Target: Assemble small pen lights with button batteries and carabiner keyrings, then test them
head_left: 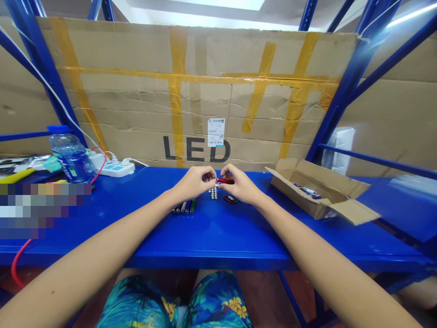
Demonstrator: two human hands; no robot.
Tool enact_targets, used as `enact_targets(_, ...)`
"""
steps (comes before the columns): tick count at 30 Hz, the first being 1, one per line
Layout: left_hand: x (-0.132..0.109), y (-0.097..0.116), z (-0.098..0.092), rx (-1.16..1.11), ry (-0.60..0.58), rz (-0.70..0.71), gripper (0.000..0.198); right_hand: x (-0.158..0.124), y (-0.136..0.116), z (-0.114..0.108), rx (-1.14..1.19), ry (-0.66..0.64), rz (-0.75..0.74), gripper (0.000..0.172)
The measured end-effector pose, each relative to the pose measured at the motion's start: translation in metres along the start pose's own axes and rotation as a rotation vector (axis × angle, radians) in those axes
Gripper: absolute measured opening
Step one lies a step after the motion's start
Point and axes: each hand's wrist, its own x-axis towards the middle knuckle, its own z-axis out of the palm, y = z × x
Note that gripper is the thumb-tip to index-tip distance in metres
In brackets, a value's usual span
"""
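Observation:
Both my hands meet above the middle of the blue bench. My right hand pinches a small red tube-like part. My left hand is closed at that part's left end, fingertips pinched on it or on something tiny I cannot make out. Just below the hands stands a small cluster of silvery button cells. A row of several thin coloured tubes lies left of the cells. Small red and green pieces lie under my right hand.
An open cardboard box holding small parts sits at the right. A water bottle and a white power strip with cables stand at the left. A taped cardboard wall marked LED backs the bench, between blue rack posts.

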Motion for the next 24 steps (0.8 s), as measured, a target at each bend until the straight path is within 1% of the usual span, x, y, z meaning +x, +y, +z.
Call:
enact_targets(4, -0.001, 0.002, 0.001, -0.025, -0.004, -0.022, 0.007, -0.001, 0.003, 0.001, -0.037, 0.036, -0.015, 0.017)
enact_targets(9, -0.001, 0.002, 0.0, -0.036, 0.005, -0.024, 0.008, -0.002, -0.003, -0.002, -0.097, 0.059, -0.095, 0.01)
enact_targets(14, -0.001, 0.002, 0.001, -0.048, 0.011, -0.014, 0.009, -0.003, -0.012, -0.004, -0.194, 0.013, -0.149, 0.013)
enact_targets(15, -0.001, 0.002, 0.001, -0.049, 0.01, -0.013, 0.01, -0.003, -0.013, -0.004, -0.205, 0.008, -0.155, 0.013)
enact_targets(17, -0.001, 0.001, 0.002, -0.055, 0.012, -0.016, 0.01, -0.004, -0.013, -0.003, -0.217, 0.011, -0.159, 0.005)
enact_targets(18, -0.001, 0.001, 0.002, -0.059, 0.013, -0.02, 0.01, -0.005, -0.013, -0.002, -0.219, 0.018, -0.161, 0.006)
enact_targets(20, -0.001, 0.001, 0.001, -0.064, 0.01, -0.025, 0.01, -0.005, -0.012, -0.002, -0.225, 0.031, -0.166, 0.013)
enact_targets(24, -0.001, 0.001, -0.001, -0.069, 0.003, -0.027, 0.01, -0.005, -0.01, -0.003, -0.23, 0.046, -0.185, 0.009)
